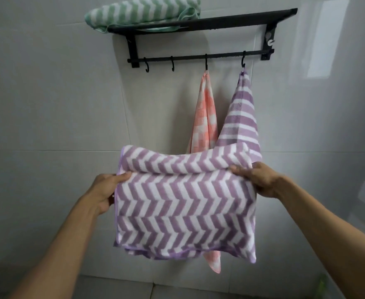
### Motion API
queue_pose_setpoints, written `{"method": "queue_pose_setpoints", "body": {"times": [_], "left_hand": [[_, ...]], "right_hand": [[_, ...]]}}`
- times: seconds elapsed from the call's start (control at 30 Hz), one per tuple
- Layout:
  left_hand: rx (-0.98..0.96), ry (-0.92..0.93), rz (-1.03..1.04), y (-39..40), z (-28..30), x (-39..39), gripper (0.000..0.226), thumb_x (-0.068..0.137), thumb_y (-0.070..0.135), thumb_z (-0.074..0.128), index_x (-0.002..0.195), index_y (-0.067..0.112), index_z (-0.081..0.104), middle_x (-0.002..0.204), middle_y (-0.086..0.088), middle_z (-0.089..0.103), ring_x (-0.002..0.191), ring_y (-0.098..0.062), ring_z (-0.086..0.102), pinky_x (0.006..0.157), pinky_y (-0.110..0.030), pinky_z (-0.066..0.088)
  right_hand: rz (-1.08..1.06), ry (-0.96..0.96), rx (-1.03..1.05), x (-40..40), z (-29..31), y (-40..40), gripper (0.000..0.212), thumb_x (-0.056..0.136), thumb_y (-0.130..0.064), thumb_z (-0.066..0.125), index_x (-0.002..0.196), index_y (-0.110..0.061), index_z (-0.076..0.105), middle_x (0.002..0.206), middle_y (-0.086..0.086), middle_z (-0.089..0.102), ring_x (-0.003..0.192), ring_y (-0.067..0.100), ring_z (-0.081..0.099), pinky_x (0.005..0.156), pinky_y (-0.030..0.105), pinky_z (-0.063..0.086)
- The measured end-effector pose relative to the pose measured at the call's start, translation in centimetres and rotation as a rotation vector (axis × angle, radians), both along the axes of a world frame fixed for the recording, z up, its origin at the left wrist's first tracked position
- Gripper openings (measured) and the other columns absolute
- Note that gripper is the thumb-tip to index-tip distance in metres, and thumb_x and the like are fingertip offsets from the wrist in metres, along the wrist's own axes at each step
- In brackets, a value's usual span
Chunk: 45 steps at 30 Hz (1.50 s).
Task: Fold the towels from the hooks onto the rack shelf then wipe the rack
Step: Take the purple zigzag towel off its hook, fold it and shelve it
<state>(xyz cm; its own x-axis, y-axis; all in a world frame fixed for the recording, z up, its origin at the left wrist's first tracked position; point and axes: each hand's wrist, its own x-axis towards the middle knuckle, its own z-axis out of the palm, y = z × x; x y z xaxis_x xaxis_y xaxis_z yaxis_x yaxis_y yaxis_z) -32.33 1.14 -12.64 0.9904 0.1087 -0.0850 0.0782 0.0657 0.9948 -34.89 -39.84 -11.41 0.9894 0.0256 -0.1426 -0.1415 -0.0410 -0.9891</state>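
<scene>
Now, held towel: the purple chevron towel (183,203) hangs folded between both hands, well below the rack shelf (209,21) and in front of the wall.
Left hand: the left hand (110,188) pinches the towel's left edge, thumb on the front, fingers curled behind.
Right hand: the right hand (257,180) grips the upper right corner, fingers curled over the top fold.
Long axis: the top fold runs left to right, roughly parallel to the shelf's front edge.
Shelf: the green chevron towel (142,11) lies folded at the left end; the bare right end looks the likelier landing spot.
Nearer hand: the right hand sits under that end.
Hooks: the pink checked towel (205,117) and purple striped towel (242,113) hang from the two right hooks.
</scene>
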Motion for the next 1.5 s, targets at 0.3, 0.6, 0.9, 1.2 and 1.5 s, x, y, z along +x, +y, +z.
{"method": "queue_pose_setpoints", "body": {"times": [0.3, 0.6, 0.9, 1.2, 1.5], "left_hand": [[-0.062, 0.213, -0.103, 0.3, -2.7, 0.0, 0.04, 0.082, 0.026, 0.078, 0.11, -0.003, 0.072, 0.099, -0.022, 0.075, 0.076, -0.031, 0.073, 0.066, -0.044, 0.062], [-0.063, 0.197, -0.233, 0.5, -3.0, -0.6, 0.042, 0.076, 0.025, 0.083, 0.109, 0.0, 0.072, 0.107, -0.024, 0.073, 0.085, -0.035, 0.073, 0.071, -0.045, 0.062], [0.037, 0.216, -0.305, -0.8, -5.0, -0.3, 0.058, 0.071, -0.009, 0.078, 0.126, -0.003, 0.061, 0.116, -0.027, 0.07, 0.099, -0.042, 0.07, 0.081, -0.054, 0.06], [-0.033, -0.522, 0.002, 1.1, 8.5, 1.4, 0.059, 0.063, -0.014, 0.077, 0.121, -0.008, 0.064, 0.104, -0.009, 0.075, 0.081, -0.019, 0.075, 0.069, -0.032, 0.062], [-0.138, -0.61, -0.148, -1.8, 12.8, -0.3, 0.019, 0.095, 0.033, 0.061, 0.087, 0.019, 0.072, 0.081, -0.004, 0.076, 0.084, -0.034, 0.072, 0.054, -0.022, 0.056]], "right_hand": [[0.074, 0.149, 0.429, -2.3, -5.1, 1.4, 0.051, 0.098, -0.042, 0.052, 0.129, -0.003, 0.064, 0.119, 0.023, 0.07, 0.101, 0.037, 0.071, 0.085, 0.048, 0.058], [0.034, 0.121, 0.539, -2.0, -6.5, 0.7, 0.039, 0.098, -0.028, 0.051, 0.116, 0.0, 0.073, 0.117, 0.026, 0.07, 0.097, 0.039, 0.071, 0.086, 0.05, 0.059], [0.068, 0.202, 0.344, -2.1, -6.6, 1.5, 0.04, 0.092, -0.005, 0.054, 0.128, 0.011, 0.059, 0.128, 0.035, 0.061, 0.121, 0.049, 0.058, 0.102, 0.06, 0.048], [-0.181, -0.611, -0.009, -1.8, 9.1, -0.3, 0.013, 0.084, 0.011, 0.067, 0.091, 0.001, 0.071, 0.073, -0.003, 0.077, 0.068, 0.007, 0.072, 0.06, 0.019, 0.056], [-0.255, -0.679, -0.065, -0.6, 7.4, -1.3, 0.026, 0.085, 0.013, 0.067, 0.083, -0.013, 0.068, 0.087, 0.002, 0.07, 0.08, 0.014, 0.07, 0.067, 0.025, 0.058]]}}
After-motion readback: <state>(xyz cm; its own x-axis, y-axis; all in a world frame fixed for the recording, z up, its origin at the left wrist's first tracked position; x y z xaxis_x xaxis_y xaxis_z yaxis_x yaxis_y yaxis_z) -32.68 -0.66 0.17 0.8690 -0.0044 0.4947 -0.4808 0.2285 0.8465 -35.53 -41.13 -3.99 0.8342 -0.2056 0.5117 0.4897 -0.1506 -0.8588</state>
